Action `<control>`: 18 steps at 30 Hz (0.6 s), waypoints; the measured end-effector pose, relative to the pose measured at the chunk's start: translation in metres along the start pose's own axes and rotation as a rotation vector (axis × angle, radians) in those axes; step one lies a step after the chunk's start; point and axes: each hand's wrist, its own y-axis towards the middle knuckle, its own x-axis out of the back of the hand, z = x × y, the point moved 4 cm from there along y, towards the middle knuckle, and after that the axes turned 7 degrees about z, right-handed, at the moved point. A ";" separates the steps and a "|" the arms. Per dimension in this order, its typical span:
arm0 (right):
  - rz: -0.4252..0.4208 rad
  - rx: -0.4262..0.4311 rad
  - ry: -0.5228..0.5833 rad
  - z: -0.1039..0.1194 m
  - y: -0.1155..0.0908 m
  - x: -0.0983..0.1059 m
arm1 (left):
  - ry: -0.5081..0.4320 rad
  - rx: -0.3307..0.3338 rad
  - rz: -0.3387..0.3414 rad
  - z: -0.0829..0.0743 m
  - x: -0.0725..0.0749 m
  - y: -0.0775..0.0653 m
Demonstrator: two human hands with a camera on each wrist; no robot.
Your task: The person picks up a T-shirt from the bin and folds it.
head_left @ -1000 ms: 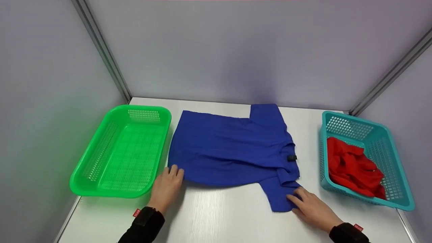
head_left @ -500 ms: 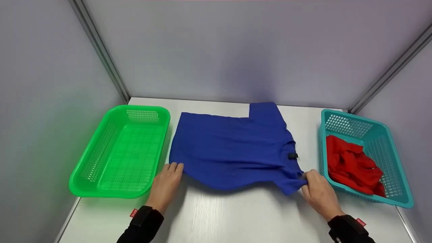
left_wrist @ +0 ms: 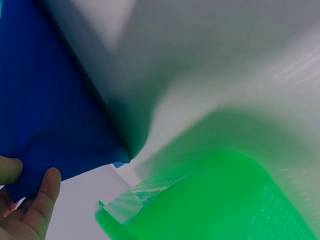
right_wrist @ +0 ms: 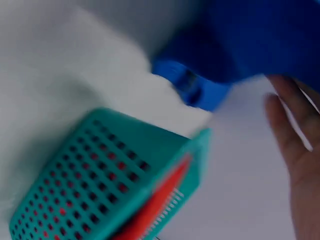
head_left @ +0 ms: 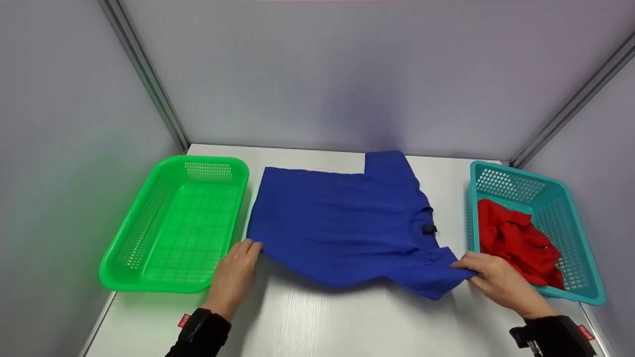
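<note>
A blue T-shirt lies spread sideways on the white table, its collar with a black tag to the right and its hem to the left. My left hand pinches the near corner of the hem; in the left wrist view the cloth passes between thumb and finger. With my right hand I grip the near sleeve, which is lifted off the table and pulled toward the right. The near side of the shirt hangs slightly raised between both hands. The right wrist view is blurred, with the fingers at the cloth's edge.
A green plastic basket stands on the left, close to my left hand. On the right, a teal basket holds a crumpled red cloth; my right hand overlaps its near corner in the head view. Grey panels enclose the table.
My right hand has taken hold of the near sleeve, raised it and drawn it rightward. The shirt's folds have smoothed out. My left hand stays at the hem corner, shifted slightly left.
</note>
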 end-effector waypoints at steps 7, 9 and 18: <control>0.041 -0.216 0.241 0.005 -0.003 0.038 | -0.059 -0.038 -0.083 0.000 0.011 -0.003; 0.069 -0.273 0.325 0.006 -0.007 0.042 | -0.070 -0.052 -0.091 -0.001 0.014 -0.004; 0.495 -0.437 0.631 -0.002 -0.019 0.017 | -0.134 0.040 0.352 -0.004 0.015 -0.014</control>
